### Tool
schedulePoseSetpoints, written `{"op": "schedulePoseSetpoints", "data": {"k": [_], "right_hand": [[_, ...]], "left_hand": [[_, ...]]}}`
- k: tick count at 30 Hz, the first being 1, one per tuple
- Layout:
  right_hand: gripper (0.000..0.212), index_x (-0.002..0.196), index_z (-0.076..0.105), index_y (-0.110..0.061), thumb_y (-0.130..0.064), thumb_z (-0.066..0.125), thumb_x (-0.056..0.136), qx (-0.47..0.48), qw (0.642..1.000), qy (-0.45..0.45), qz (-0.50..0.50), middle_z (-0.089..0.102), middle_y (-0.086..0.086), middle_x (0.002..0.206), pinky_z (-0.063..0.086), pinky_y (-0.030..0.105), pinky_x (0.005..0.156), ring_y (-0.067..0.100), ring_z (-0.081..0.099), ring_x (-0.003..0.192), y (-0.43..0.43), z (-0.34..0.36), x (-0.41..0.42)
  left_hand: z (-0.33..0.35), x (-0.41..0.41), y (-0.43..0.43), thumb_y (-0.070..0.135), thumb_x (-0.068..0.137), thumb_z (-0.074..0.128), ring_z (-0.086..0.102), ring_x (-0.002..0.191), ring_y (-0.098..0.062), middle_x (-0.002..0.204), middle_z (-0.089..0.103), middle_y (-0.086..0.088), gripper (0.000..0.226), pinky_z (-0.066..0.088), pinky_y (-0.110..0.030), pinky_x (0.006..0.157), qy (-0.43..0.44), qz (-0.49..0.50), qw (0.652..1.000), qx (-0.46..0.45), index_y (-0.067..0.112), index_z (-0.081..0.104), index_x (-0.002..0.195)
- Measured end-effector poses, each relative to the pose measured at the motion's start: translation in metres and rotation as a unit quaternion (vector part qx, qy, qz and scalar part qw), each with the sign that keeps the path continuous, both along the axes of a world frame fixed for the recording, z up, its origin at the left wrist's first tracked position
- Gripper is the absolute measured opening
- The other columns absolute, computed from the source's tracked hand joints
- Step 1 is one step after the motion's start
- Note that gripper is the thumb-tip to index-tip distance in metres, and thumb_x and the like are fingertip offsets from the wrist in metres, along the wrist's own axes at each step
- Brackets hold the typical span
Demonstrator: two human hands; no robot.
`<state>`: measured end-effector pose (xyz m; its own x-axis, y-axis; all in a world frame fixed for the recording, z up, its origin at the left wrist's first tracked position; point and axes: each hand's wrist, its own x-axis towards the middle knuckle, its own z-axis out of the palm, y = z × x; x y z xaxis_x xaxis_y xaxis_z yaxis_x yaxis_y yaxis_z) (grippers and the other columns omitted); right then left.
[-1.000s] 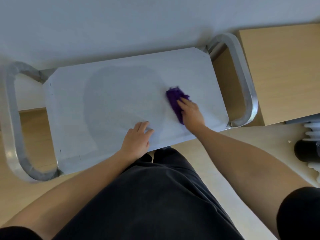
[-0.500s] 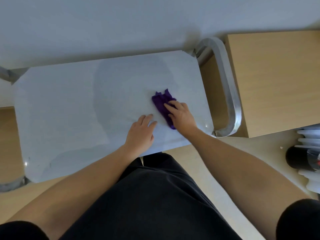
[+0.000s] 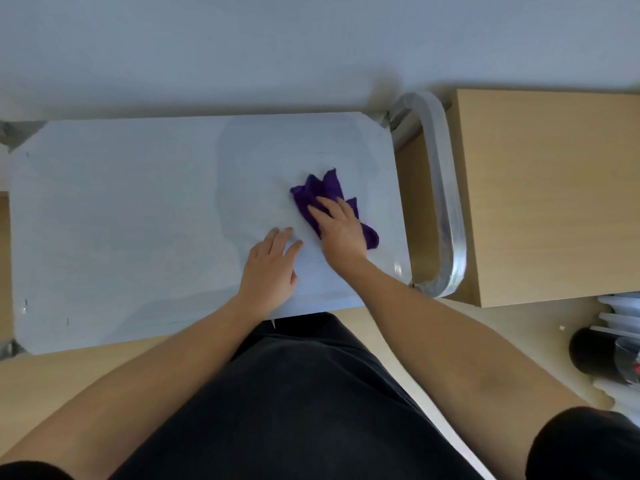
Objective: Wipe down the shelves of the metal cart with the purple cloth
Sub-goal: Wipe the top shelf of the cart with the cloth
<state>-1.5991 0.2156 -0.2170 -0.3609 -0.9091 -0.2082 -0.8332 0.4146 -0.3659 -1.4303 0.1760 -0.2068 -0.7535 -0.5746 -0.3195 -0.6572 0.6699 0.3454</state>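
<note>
The metal cart's top shelf [image 3: 121, 220] is a pale flat surface stretching across the view, with a curved metal handle [image 3: 446, 209] at its right end. A crumpled purple cloth [image 3: 320, 190] lies on the right part of the shelf. My right hand [image 3: 341, 230] presses flat on the cloth with straight fingers, covering its middle. My left hand [image 3: 272, 268] rests flat on the bare shelf just left of the cloth, near the front edge. The lower shelves are hidden under the top one.
A light wooden cabinet [image 3: 547, 195] stands right against the cart's handle. A black cylinder [image 3: 592, 351] and white slatted parts [image 3: 620, 313] sit on the floor at the far right. A pale wall runs behind the cart.
My right hand and the cloth slid left along the shelf, then a little back to the right. My left hand stayed flat on the shelf. The camera turned right, so the cart's left handle left the view.
</note>
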Motion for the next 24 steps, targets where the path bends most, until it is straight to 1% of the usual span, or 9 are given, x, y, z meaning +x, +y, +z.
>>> {"op": "schedulePoseSetpoints", "data": {"k": [2,3,7,9,12,14,16,18,24], "right_hand": [[0.055,0.138,0.052,-0.015,0.001,0.057,0.085,0.004,1.0,0.02,0.021,0.046,0.009,0.147,0.039,0.044,0.108,0.035,0.037,0.137,0.004,-0.001,-0.033],[0.055,0.138,0.051,-0.013,0.0,0.057,0.085,0.008,0.999,0.033,0.004,0.045,0.01,0.147,0.038,0.043,0.109,0.034,0.037,0.137,0.008,-0.002,-0.051],[0.048,0.141,0.048,-0.013,-0.005,0.048,0.093,-0.009,0.983,0.031,-0.18,0.041,0.008,0.15,0.034,0.043,0.114,0.031,0.035,0.137,0.027,0.0,-0.089],[0.049,0.144,0.043,-0.017,-0.006,0.044,0.096,-0.014,0.976,0.018,-0.217,0.033,0.005,0.154,0.03,0.041,0.117,0.03,0.031,0.139,0.03,0.003,-0.083],[0.057,0.151,0.027,-0.017,-0.007,0.04,0.097,0.025,0.975,0.046,-0.215,0.017,0.004,0.16,0.016,0.041,0.122,0.028,0.013,0.148,0.038,0.0,-0.055],[0.062,0.153,0.017,-0.013,-0.012,0.041,0.096,0.061,0.977,0.107,-0.175,0.013,0.006,0.161,0.009,0.043,0.123,0.025,0.004,0.15,0.049,-0.004,-0.033],[0.065,0.154,0.011,-0.015,-0.013,0.042,0.096,0.087,0.974,0.116,-0.173,0.008,0.006,0.162,0.006,0.043,0.123,0.025,0.0,0.15,0.055,-0.009,-0.026],[0.068,0.154,0.011,-0.017,-0.011,0.044,0.095,0.097,0.973,0.101,-0.184,0.006,0.006,0.162,0.006,0.042,0.123,0.026,0.0,0.15,0.051,-0.01,-0.03],[0.074,0.153,0.016,-0.019,-0.004,0.053,0.091,0.09,0.976,0.08,-0.181,0.009,0.006,0.162,0.009,0.045,0.123,0.034,0.003,0.15,0.034,-0.009,-0.044]], "left_hand": [[0.0,0.0,-0.002,0.011,0.083,0.06,0.029,0.143,-0.033,0.153,0.034,-0.01,0.055,0.039,-0.047,0.105,-0.009,-0.002,1.0,0.009,0.013,0.051,0.137],[0.001,0.0,-0.002,0.012,0.084,0.059,0.027,0.144,-0.032,0.154,0.033,-0.01,0.055,0.038,-0.047,0.106,-0.014,-0.003,1.0,0.013,0.014,0.049,0.139],[0.003,-0.004,-0.001,0.012,0.086,0.056,0.023,0.145,-0.032,0.156,0.03,-0.01,0.055,0.033,-0.047,0.109,-0.017,0.003,1.0,0.021,0.014,0.047,0.14],[0.004,-0.005,0.002,0.011,0.086,0.056,0.023,0.146,-0.032,0.156,0.029,-0.009,0.054,0.033,-0.046,0.111,-0.015,0.011,1.0,0.023,0.014,0.047,0.14],[0.005,-0.006,0.003,0.01,0.085,0.056,0.025,0.145,-0.032,0.154,0.032,-0.01,0.053,0.035,-0.047,0.11,-0.011,0.021,0.999,0.021,0.013,0.05,0.137],[0.006,-0.007,0.004,0.008,0.081,0.058,0.031,0.142,-0.034,0.151,0.038,-0.011,0.051,0.039,-0.047,0.106,-0.004,0.028,0.999,0.015,0.013,0.054,0.132],[0.008,-0.009,0.004,0.006,0.077,0.061,0.038,0.138,-0.036,0.146,0.044,-0.013,0.05,0.043,-0.047,0.1,0.001,0.031,0.999,0.008,0.011,0.059,0.127],[0.007,-0.01,0.004,0.005,0.075,0.062,0.041,0.135,-0.037,0.144,0.047,-0.014,0.05,0.045,-0.047,0.097,0.003,0.033,0.999,0.005,0.011,0.06,0.125],[0.003,-0.018,-0.005,0.008,0.082,0.06,0.039,0.137,-0.035,0.147,0.043,-0.013,0.045,0.043,-0.047,0.1,0.004,0.031,0.999,-0.006,0.012,0.06,0.127]]}}
